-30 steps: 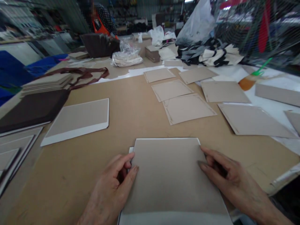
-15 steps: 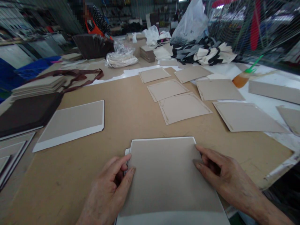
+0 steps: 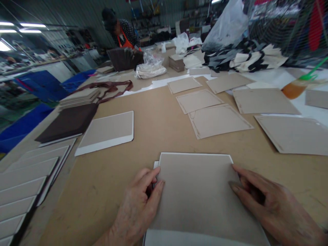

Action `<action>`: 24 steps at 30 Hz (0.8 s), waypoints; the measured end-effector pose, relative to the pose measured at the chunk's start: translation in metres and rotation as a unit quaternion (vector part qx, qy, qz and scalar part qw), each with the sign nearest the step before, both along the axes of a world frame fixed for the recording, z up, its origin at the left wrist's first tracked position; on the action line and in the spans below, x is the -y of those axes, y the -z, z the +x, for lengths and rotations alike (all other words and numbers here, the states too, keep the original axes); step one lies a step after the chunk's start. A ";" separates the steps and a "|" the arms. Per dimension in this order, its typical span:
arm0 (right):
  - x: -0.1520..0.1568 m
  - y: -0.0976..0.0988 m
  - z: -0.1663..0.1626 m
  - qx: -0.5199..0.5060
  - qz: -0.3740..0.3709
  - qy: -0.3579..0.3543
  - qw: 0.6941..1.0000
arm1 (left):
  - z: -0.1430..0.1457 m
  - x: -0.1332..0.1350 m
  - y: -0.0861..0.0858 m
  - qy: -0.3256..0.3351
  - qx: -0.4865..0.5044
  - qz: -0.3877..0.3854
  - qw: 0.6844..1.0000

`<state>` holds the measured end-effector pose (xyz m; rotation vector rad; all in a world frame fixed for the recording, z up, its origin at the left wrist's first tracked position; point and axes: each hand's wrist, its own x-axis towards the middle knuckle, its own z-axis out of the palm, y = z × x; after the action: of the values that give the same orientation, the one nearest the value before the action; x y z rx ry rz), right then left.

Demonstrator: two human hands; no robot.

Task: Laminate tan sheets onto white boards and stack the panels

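No text, labels, numbers or signs legible; far distance perhaps too blurred.

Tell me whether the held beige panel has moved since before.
No: the held beige panel shows no clear shift against the loose white-banded panel at left.

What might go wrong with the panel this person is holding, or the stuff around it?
The beige panel between the left hand and right hand might end up misaligned: a pale corner juts past its left edge, apparently from underneath.

The orange item with a green stick sits close to a flat panel; if knocked, it might mark it.
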<state>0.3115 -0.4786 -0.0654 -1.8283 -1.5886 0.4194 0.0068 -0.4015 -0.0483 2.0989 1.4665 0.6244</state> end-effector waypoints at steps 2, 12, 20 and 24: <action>0.001 0.003 0.001 0.029 0.005 -0.014 0.999 | 0.001 0.001 -0.001 -0.001 -0.015 0.002 1.000; 0.006 0.000 -0.019 0.242 0.057 -0.150 0.957 | 0.011 0.006 -0.003 0.188 -0.178 0.201 0.945; 0.022 -0.016 -0.030 0.214 0.036 -0.310 0.926 | 0.026 0.055 -0.016 0.275 -0.278 0.107 0.914; 0.027 -0.003 0.011 0.239 0.061 -0.190 0.950 | 0.009 0.065 -0.005 0.282 -0.286 0.082 0.912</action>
<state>0.3228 -0.5059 -0.0626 -1.6020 -2.2584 0.0343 0.0158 -0.4663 -0.0430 2.8213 0.9802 -0.1129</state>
